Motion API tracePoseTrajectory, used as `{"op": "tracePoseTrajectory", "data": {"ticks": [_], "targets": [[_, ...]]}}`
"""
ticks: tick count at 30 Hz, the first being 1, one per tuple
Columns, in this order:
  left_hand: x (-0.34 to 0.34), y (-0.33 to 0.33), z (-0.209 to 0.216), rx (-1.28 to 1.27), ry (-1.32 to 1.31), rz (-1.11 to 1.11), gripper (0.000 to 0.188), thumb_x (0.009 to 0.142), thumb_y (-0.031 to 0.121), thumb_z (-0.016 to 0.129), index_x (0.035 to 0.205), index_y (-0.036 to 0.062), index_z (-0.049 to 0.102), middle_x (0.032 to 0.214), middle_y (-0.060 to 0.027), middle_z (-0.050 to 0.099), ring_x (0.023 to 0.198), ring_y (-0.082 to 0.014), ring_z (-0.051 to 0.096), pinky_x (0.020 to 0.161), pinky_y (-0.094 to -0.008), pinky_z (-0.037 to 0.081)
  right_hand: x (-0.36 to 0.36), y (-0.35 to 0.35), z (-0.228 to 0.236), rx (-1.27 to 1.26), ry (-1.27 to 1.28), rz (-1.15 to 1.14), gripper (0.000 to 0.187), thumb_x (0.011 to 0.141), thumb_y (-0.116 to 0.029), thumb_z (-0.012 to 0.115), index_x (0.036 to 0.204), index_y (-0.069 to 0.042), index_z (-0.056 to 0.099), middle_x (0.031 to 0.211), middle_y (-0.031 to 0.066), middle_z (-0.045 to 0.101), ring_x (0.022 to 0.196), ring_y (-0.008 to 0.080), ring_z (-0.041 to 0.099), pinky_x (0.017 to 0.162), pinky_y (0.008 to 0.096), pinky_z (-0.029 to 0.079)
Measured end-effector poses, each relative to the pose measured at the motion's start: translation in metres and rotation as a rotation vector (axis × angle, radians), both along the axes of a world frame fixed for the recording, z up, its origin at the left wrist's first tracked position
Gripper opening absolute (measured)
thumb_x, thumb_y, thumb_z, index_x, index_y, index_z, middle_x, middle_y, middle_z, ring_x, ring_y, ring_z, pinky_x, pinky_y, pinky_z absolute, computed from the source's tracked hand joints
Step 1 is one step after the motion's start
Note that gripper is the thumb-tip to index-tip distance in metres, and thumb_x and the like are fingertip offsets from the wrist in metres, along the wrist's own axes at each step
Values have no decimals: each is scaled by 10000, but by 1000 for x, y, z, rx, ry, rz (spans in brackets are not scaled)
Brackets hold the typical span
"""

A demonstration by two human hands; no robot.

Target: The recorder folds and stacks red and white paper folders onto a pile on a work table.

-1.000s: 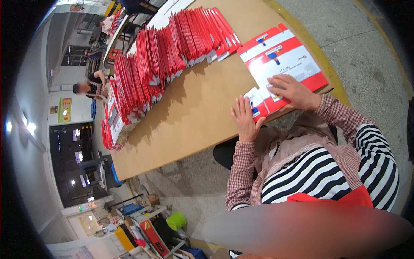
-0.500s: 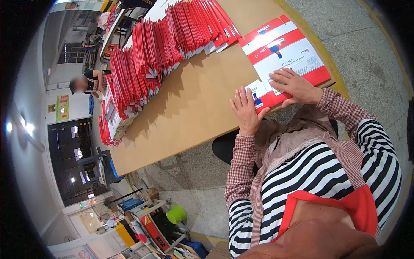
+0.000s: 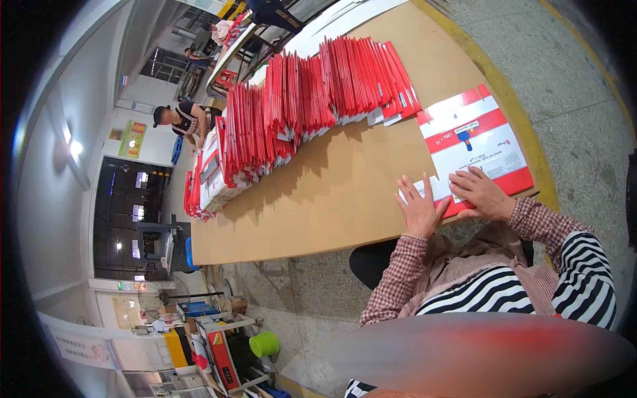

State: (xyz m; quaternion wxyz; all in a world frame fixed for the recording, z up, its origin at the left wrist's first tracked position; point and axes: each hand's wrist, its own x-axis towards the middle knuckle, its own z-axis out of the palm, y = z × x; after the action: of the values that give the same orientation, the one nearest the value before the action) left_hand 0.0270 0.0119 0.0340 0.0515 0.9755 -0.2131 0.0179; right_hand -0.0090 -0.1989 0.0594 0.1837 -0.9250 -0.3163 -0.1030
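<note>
A flat red-and-white printed carton [image 3: 488, 142] lies on the brown table near its right end. My left hand [image 3: 421, 207] rests with spread fingers over the carton's near left corner. Beside it, my right hand [image 3: 481, 192] lies flat on the carton's near edge, fingers stretched out. Neither hand grips anything. Some of the print is covered by my fingers. Farther off to the left, a long row of folded red-and-white cartons [image 3: 305, 93] stands on edge, packed closely and leaning together.
The brown tabletop [image 3: 332, 192] stretches between the row and my hands. A person [image 3: 189, 123] in a dark cap stands beyond the table's far left end. A green bucket [image 3: 265, 343] and a red-fronted machine [image 3: 222, 358] are on the floor side at lower left. Yellow line [image 3: 517, 113] borders the table's right.
The view has shifted, so the table and row appear farther right and lower. Both hands stay on the carton, with little movement relative to it.
</note>
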Motion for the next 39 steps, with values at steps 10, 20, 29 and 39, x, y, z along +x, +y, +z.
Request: {"op": "tracePoseTrajectory", "data": {"ticks": [10, 20, 29, 39], "targets": [[39, -20, -18, -82, -94, 120, 512, 944, 388, 410, 1428, 242, 327, 1477, -236, 219, 1353, -464, 174, 1067, -606, 146, -3, -10, -12, 159, 82, 19, 557, 806, -424, 619, 1197, -36, 538, 1306, 151, 490, 1256, 290, 415, 1065, 459, 268], [59, -22, -16, -245, -143, 97, 404, 916, 200, 465, 1317, 156, 475, 1447, -190, 299, 1340, -412, 239, 1073, -580, 175, -48, -107, -23, 428, 16, -670, 442, 822, -222, 674, 1222, -67, 571, 1346, 148, 464, 1238, 266, 447, 1028, 351, 355], [33, -28, -28, -637, -38, 201, 397, 904, 149, 453, 1295, 84, 467, 1418, -216, 319, 1343, -395, 234, 1093, -532, 153, -66, -69, -22, 1931, 261, -585, 512, 895, -104, 596, 1340, -7, 360, 1300, 88, 482, 1153, 185, 520, 1008, 308, 395], [-73, -23, 16, -1323, 188, 9, 267, 909, 53, 482, 1165, -11, 522, 1239, -175, 476, 1190, -251, 442, 996, -367, 350, -50, -19, -34, 1830, 635, -433, 419, 905, -168, 591, 1267, -47, 418, 1212, 46, 557, 1086, 134, 557, 906, 320, 484]]}}
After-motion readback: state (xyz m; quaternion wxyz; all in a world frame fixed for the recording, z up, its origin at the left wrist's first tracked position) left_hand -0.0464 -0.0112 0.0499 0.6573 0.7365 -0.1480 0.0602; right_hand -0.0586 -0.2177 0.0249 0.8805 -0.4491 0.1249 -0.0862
